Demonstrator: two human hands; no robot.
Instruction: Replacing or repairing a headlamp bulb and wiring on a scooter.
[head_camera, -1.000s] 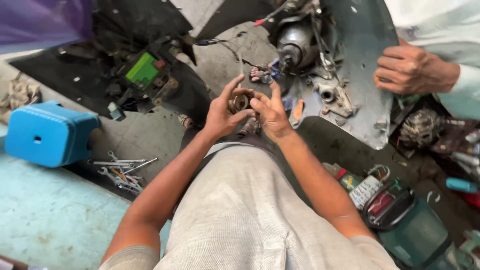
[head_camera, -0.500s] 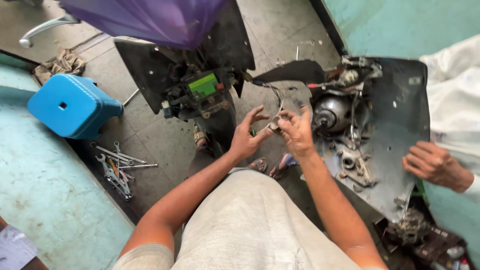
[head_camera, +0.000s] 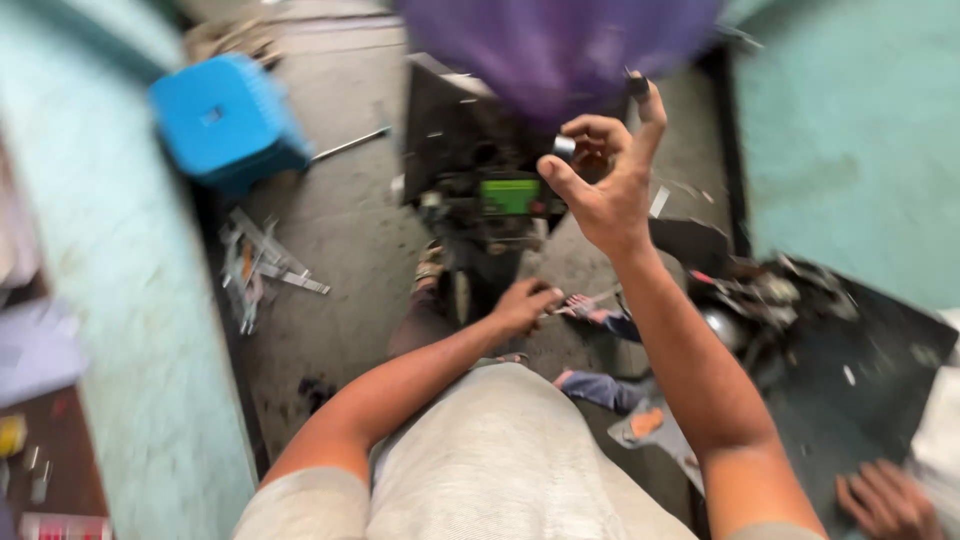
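Head view, blurry from motion: the right hand (head_camera: 605, 185) is raised in front of the camera, thumb and curled forefinger pinching a small metal ring (head_camera: 564, 146), the other fingers spread upward, the fingertips dark with grease. The left hand (head_camera: 524, 305) is down low by the floor, closed round some thin dark tool or part; too blurred to tell what, so its grip is only roughly readable as closed. To do this well, I judge the pinch should stay firm on the ring's outer edge and the ring be held flat to the eye, because greasy fingers can let it slip and a drop onto the cluttered floor (head_camera: 350, 260) would be hard to find. The ring looks short, round, silvery-grey with a dark hollow centre, like a bearing or bush; surface detail is not readable. It sits in the air above a dark machine unit with a green part (head_camera: 510, 195), under a purple blurred shape (head_camera: 560, 50). Left of that lie a blue plastic stool (head_camera: 225, 120) and a scatter of wrenches (head_camera: 262, 265). At right is a black panel with engine parts (head_camera: 790, 310); another person's hand (head_camera: 885, 500) rests at its lower corner.
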